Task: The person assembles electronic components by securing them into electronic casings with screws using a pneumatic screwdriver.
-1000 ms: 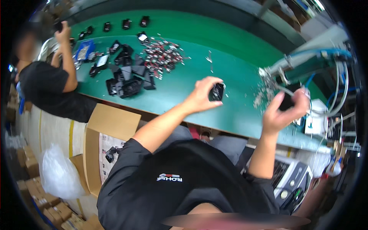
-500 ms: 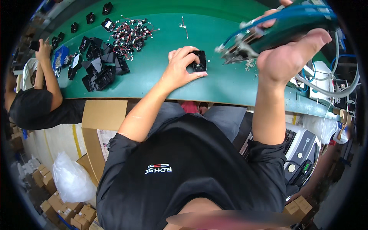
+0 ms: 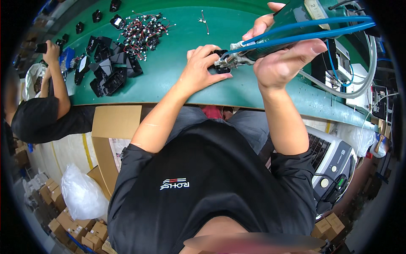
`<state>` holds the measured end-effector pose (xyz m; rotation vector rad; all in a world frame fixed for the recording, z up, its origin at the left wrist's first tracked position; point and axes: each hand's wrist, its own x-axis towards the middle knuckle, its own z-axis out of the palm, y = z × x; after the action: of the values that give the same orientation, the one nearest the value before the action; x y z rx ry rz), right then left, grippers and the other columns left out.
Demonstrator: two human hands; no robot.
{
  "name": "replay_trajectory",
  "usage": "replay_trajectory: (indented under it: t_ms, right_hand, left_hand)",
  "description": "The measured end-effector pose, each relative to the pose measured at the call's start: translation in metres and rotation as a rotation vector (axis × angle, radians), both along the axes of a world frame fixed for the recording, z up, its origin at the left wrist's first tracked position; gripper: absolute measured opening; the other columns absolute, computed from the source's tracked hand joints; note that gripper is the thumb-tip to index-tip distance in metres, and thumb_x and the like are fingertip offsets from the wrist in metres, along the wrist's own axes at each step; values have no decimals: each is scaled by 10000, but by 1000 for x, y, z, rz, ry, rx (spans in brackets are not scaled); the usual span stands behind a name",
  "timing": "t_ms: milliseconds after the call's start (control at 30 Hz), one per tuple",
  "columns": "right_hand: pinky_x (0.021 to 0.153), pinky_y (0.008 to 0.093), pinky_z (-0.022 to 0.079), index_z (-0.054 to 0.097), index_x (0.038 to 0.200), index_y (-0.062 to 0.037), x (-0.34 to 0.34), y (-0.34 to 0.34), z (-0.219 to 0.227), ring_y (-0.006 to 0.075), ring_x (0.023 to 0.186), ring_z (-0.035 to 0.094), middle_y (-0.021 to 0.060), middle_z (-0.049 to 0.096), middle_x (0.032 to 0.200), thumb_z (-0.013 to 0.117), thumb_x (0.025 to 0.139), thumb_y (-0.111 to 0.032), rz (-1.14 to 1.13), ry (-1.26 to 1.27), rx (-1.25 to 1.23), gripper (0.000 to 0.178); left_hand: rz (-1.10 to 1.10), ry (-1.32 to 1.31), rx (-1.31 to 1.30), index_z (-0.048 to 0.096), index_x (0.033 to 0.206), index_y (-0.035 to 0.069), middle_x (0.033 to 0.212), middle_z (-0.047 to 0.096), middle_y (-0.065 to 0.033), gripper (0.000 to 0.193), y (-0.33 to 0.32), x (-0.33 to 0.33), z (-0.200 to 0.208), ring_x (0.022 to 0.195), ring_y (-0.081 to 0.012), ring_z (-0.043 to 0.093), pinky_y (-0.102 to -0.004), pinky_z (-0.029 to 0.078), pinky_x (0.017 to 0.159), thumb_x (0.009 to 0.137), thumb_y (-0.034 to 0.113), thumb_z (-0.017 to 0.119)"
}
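My left hand (image 3: pixel 198 67) is closed around the left side of a small black plastic housing (image 3: pixel 224 71), pinning it flat on the green bench. In my right hand (image 3: pixel 277 63) is a thick dark power screwdriver (image 3: pixel 275 47) with blue air hoses (image 3: pixel 304 31) along it. Its metal nose (image 3: pixel 237 57) points left and lies over the housing, partly covering it. Whether the bit touches a screw cannot be seen. The fingers wrap the far side of the tool, with the thumb on the near side.
A tangled heap of red and black wires with white connectors (image 3: pixel 141 36) lies on the bench (image 3: pixel 169 91). Left of it are black plastic shells (image 3: pixel 111 78). One loose wire (image 3: pixel 204 22) lies farther off. Another person (image 3: pixel 50 84) works at left; white machines (image 3: pixel 357 78) stand right.
My right hand has brought the screwdriver down and left, from above the bench to the housing. My left hand still holds the housing in nearly the same place.
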<state>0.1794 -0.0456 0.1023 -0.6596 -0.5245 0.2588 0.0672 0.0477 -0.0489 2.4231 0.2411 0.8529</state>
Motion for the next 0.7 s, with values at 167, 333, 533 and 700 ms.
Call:
replay_trajectory:
  t_ms: [167, 333, 533, 700]
  right_hand:
    - [507, 275, 531, 455, 1276, 51, 18, -6, -22, 175, 595, 592, 140, 618, 910, 285, 944, -842, 129, -239, 1, 968]
    - [639, 339, 580, 552, 1198, 60, 32, -11, -26, 225, 657, 651, 142, 651, 779, 284, 949, -836, 160, -346, -84, 968]
    - [577, 327, 552, 548, 1204, 34, 20, -9, -21, 210, 591, 606, 121, 599, 702, 134, 786, -989, -90, -355, -421, 1181]
    - [569, 318, 548, 552, 1212, -11, 29, -9, -36, 214, 625, 614, 113, 612, 764, 190, 842, -949, 102, -266, -215, 1071]
  left_hand:
    - [-7, 6, -12, 720, 946, 95, 1201, 629, -55, 471, 0, 0, -1, 1108, -261, 585, -412, 379, 941, 670, 422, 917]
    - [-9, 11, -21, 731, 961, 100, 1204, 630, -54, 468, 0, -1, 3, 1113, -260, 585, -409, 382, 945, 674, 419, 916]
    - [-19, 42, -24, 729, 982, 98, 1195, 631, -52, 484, 0, 0, 4, 1113, -266, 584, -415, 391, 951, 681, 428, 914]
    - [4, 53, -69, 718, 979, 95, 1203, 632, -70, 494, 0, 0, 2, 1133, -274, 585, -421, 400, 961, 677, 431, 917]
